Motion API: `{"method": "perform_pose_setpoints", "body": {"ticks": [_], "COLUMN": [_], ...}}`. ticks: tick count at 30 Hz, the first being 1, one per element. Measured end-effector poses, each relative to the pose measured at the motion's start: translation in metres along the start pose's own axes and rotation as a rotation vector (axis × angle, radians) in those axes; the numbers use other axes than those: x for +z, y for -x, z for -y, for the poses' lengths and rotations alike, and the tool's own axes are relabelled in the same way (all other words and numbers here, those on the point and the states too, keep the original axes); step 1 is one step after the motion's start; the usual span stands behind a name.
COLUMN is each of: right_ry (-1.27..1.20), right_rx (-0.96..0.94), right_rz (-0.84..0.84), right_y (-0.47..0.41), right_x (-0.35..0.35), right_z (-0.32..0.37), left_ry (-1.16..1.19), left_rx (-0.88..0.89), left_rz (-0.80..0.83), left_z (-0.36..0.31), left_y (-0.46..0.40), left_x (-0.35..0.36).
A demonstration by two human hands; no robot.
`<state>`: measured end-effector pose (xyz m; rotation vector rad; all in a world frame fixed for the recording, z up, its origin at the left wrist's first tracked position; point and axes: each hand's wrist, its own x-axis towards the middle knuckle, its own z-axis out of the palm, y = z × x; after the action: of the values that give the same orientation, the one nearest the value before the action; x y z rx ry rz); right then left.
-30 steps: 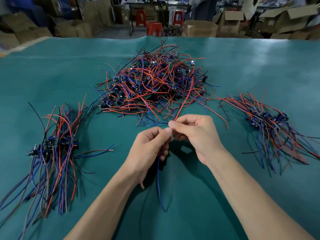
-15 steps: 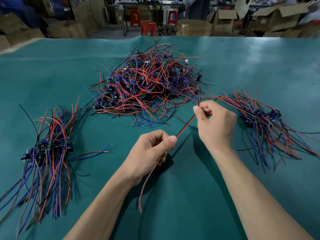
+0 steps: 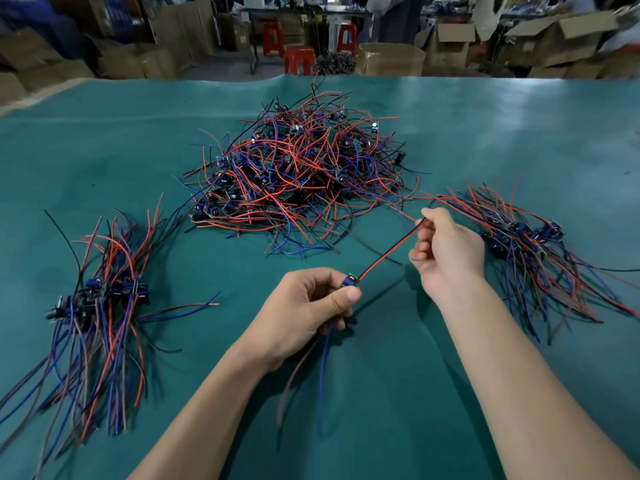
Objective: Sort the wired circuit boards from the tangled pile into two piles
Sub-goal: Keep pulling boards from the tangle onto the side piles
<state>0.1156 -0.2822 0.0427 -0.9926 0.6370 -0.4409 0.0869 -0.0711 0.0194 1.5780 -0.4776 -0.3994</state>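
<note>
- Since half a second ago the right hand (image 3: 448, 252) has drawn a little further right, and the small board (image 3: 349, 280) now shows at the left thumb tip, where only wire was seen before.
- The left hand (image 3: 308, 308) has a closed grip: thumb and curled fingers pinch the board, above the worktop (image 3: 104, 147).
- A red-and-black wire pair (image 3: 389, 252) runs taut from the board up to the right hand, whose grip pinches its far end.
- A blue and a dull red wire hang below the left hand.
- The tangled pile (image 3: 298, 178) lies beyond the hands, mid-worktop.
- A sorted pile (image 3: 100, 306) lies to the left, another (image 3: 530, 244) to the right, just beside the right hand.
- Cardboard boxes (image 3: 450, 43) and red stools (image 3: 299, 60) stand behind the worktop.
</note>
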Motion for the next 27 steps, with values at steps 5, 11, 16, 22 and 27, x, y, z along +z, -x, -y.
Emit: {"method": "perform_pose_setpoints", "body": {"ticks": [5, 11, 16, 22, 27], "right_ry": [-0.110, 0.631, 0.794, 0.680, 0.404], "right_rx": [0.096, -0.227, -0.394, -0.360, -0.135], "right_rz": [0.150, 0.588, 0.775, 0.808, 0.640], "right_y": [0.006, 0.033, 0.042, 0.041, 0.037], "right_x": [-0.001, 0.015, 0.016, 0.014, 0.015], "right_z": [-0.002, -0.028, -0.036, -0.032, -0.022], "left_ry": [0.090, 0.269, 0.275, 0.250, 0.202], "left_rx": [-0.038, -0.018, -0.004, -0.024, -0.046], "left_rz": [-0.043, -0.277, -0.335, -0.250, -0.132], "left_z": [0.001, 0.004, 0.007, 0.005, 0.002], "left_y": [0.000, -0.005, -0.006, -0.004, -0.002], "left_x": [-0.002, -0.004, -0.008, -0.006, -0.004]}}
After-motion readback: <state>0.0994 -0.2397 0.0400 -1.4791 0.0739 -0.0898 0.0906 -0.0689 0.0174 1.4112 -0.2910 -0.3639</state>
